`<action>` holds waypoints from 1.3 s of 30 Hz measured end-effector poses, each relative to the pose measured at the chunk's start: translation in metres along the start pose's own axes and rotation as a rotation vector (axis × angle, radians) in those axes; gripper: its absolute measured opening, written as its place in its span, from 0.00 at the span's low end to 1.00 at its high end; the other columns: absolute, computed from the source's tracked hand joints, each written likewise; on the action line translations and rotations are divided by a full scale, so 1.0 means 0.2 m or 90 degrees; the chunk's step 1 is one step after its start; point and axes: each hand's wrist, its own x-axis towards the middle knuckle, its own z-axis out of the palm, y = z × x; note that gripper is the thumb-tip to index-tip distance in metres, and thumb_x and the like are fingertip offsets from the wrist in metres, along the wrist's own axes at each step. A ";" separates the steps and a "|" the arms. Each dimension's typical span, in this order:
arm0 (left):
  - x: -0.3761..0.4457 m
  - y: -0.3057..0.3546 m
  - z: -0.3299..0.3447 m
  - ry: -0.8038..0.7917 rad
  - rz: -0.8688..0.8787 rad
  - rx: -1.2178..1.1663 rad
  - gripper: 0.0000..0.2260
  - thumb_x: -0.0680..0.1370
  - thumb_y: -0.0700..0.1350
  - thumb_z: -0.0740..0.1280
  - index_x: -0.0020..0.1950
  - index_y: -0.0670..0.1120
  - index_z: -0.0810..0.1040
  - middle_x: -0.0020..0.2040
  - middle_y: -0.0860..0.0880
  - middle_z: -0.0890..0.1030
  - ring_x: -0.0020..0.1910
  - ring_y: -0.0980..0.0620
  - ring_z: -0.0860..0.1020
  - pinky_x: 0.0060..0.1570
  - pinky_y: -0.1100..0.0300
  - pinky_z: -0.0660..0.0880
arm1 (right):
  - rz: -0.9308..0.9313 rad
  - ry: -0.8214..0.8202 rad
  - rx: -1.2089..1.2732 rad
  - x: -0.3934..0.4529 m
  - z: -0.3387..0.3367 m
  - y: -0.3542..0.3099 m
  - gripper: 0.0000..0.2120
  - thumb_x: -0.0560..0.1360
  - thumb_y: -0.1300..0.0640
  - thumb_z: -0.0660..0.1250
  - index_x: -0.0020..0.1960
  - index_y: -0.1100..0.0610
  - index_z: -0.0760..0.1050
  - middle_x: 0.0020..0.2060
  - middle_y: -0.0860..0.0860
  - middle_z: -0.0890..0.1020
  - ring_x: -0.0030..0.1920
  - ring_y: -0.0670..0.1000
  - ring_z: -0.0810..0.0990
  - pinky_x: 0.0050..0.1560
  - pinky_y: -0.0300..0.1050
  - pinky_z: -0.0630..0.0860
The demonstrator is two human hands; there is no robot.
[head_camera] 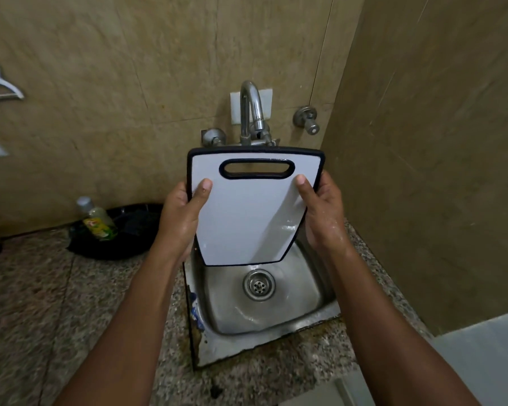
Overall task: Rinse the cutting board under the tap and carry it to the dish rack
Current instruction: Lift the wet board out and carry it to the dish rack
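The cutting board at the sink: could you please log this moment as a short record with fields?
cutting board: white with black rim, held upright over the sink, handle slot at the top
left hand: grips the board's left edge, thumb on its face
right hand: grips the board's right edge, thumb on its face, wet
tap: behind the board's top edge; no stream visible
sink: steel, wet, drain uncovered
counter: speckled stone, with a bottle resting in a black dish
dish rack: not in view
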 end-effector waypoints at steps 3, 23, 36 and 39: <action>-0.03 0.03 -0.01 -0.009 0.001 -0.043 0.17 0.78 0.50 0.66 0.65 0.46 0.78 0.54 0.52 0.88 0.54 0.53 0.86 0.49 0.59 0.82 | -0.006 -0.008 -0.019 -0.03 0.03 -0.05 0.15 0.80 0.63 0.70 0.66 0.58 0.75 0.57 0.53 0.86 0.55 0.52 0.87 0.50 0.46 0.83; 0.06 0.02 0.33 0.092 0.004 -0.044 0.10 0.84 0.43 0.62 0.63 0.49 0.79 0.54 0.52 0.88 0.54 0.52 0.86 0.51 0.56 0.83 | -0.002 -0.070 -0.056 0.33 -0.19 -0.09 0.18 0.78 0.55 0.74 0.66 0.54 0.76 0.58 0.53 0.86 0.58 0.56 0.86 0.54 0.51 0.84; 0.11 -0.01 0.37 0.107 0.009 -0.039 0.14 0.79 0.50 0.66 0.63 0.49 0.80 0.58 0.50 0.87 0.57 0.51 0.85 0.53 0.55 0.82 | -0.012 -0.068 -0.066 0.38 -0.22 -0.11 0.14 0.78 0.55 0.74 0.62 0.51 0.77 0.57 0.52 0.86 0.58 0.55 0.86 0.57 0.53 0.84; 0.10 -0.07 0.33 0.110 -0.010 -0.043 0.17 0.79 0.50 0.67 0.66 0.44 0.79 0.60 0.45 0.86 0.59 0.45 0.85 0.59 0.46 0.81 | 0.005 -0.066 -0.099 0.35 -0.21 -0.06 0.12 0.78 0.54 0.74 0.60 0.50 0.77 0.56 0.51 0.86 0.57 0.54 0.86 0.57 0.54 0.84</action>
